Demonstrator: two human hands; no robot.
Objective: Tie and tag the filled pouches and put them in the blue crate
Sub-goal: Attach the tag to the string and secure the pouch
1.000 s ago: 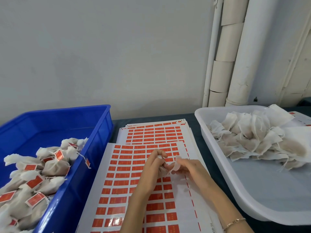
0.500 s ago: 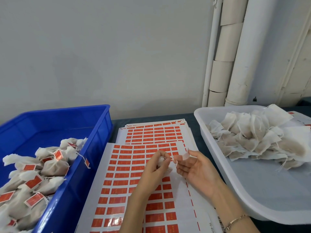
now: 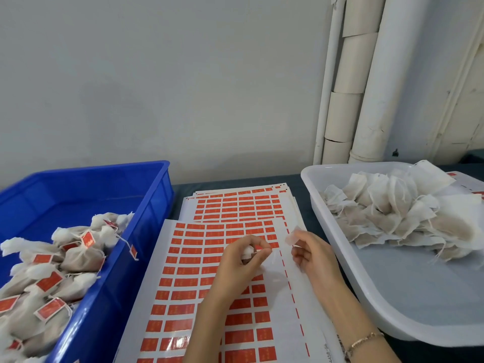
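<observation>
Gripping a pouch (image 3: 247, 251), left hand (image 3: 242, 263) curled; right hand (image 3: 313, 256) pinching pale slip (image 3: 291, 238), near rim of white tray (image 3: 330, 241)

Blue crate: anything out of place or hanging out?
One thing: a red tag on its string hangs over the rim of the blue crate, on the side facing the label sheets. The other tagged pouches lie piled inside. Nothing looks spilled or torn.
</observation>
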